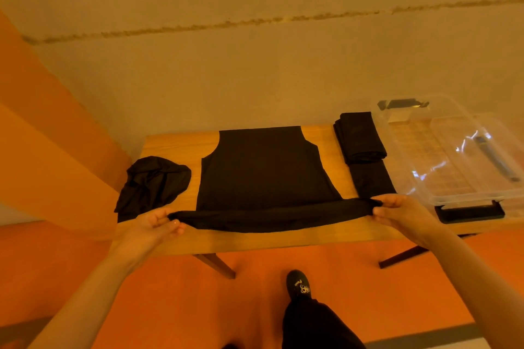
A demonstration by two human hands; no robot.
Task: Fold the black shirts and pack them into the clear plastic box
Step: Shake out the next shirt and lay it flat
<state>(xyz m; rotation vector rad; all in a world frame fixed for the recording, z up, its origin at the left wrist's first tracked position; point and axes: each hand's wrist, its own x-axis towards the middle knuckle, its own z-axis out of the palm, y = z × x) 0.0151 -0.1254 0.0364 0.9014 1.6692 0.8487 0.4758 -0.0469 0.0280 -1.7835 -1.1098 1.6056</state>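
— Shirt (263, 167) laid flat mid-counter (167, 147), its near hem rolled up off the wood?
— Yes. To its right sits the clear box (453, 150), open, touching nothing black but its own lid (470, 212) below it.
— And the other shirts?
— Folded stack (360, 139) between shirt and box; crumpled one (153, 181) at the left edge.
— Hands?
— Left hand (158, 225) pinches the hem's left end, right hand (397, 211) the right end.
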